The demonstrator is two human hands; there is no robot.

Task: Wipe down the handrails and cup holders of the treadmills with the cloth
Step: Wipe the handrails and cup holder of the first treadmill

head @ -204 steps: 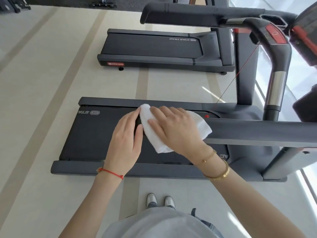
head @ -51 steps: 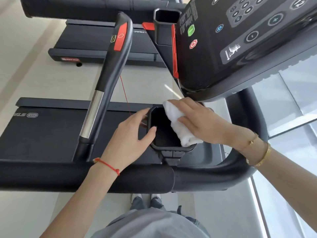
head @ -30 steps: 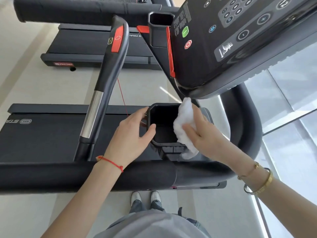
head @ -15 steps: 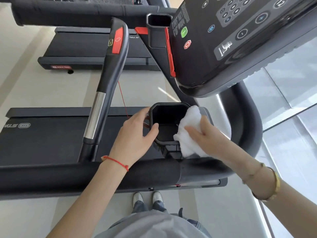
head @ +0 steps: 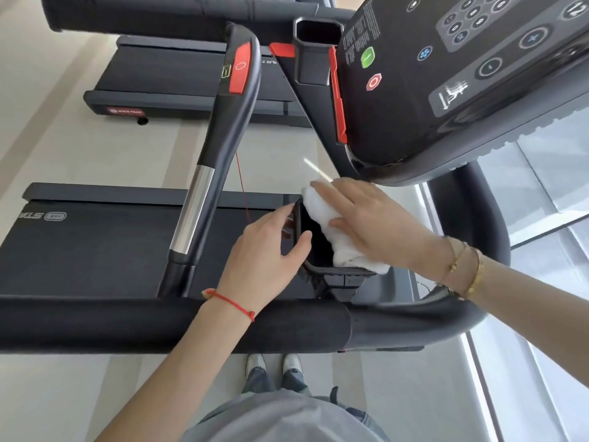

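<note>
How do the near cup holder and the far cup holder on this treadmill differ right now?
The near cup holder has the white cloth pressed over it by the right hand, while the left hand grips its rim; the far cup holder is untouched. The near one's opening is partly covered; the far one's is fully visible. Both are dark, angular holders beside the console.

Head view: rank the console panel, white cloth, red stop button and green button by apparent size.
1. console panel
2. white cloth
3. red stop button and green button: look alike, left unranked.
</note>
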